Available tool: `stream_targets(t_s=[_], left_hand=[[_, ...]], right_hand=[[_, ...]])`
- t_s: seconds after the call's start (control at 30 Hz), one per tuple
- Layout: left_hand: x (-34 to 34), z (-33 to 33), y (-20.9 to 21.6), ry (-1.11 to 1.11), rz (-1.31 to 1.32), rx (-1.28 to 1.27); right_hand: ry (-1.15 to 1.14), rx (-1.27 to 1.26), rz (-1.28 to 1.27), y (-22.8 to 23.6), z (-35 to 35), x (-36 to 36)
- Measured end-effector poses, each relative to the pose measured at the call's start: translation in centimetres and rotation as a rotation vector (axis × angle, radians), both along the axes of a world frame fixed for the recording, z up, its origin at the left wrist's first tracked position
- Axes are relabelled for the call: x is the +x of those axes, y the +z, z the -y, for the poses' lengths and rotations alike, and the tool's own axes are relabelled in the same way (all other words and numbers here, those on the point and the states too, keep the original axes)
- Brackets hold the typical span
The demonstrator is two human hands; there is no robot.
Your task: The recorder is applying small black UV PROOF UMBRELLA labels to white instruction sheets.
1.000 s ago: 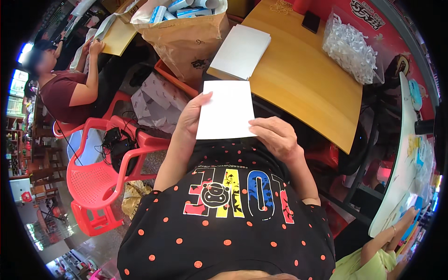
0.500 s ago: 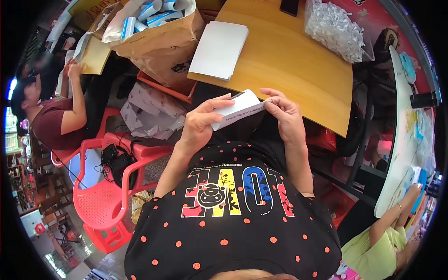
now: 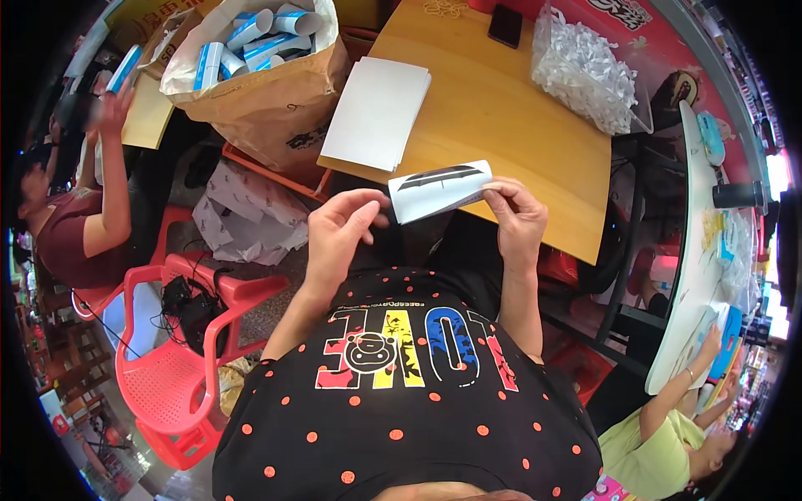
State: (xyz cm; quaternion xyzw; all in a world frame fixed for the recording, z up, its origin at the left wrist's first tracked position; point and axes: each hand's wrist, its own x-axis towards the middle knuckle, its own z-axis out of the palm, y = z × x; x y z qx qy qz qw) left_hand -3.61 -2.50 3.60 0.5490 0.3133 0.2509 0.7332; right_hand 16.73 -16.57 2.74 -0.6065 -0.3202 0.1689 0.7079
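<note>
L hand & R hand pinch folded sheet (white), above table

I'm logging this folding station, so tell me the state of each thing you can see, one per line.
White sheet: folded or curled over, held between both hands above the table edge.
Left hand: pinching the sheet's left end.
Right hand: gripping the sheet's right end.
Paper stack: flat on the wooden table, overhanging its edge.
Brown paper bag: open, filled with rolled pieces.
Clear bag: open, full of white pieces.
Phone: lying flat, screen dark.
</note>
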Motion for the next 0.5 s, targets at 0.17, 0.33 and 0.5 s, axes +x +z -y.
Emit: stream_targets(t_s=[0.17,0.33,0.5], left_hand=[[0.4,-1.0,-0.3,-0.275,0.107,-0.468],[1.5,-0.1,-0.3,-0.129,0.103,-0.451],[2.2,-0.4,-0.8,-0.115,0.181,-0.438]], right_hand=[[0.146,-0.097,0.014,0.8,-0.8,-0.1],[0.108,-0.003,-0.239,-0.6,-1.9,-0.2],[0.097,-0.037,-0.29,-1.3,-2.2,0.0]])
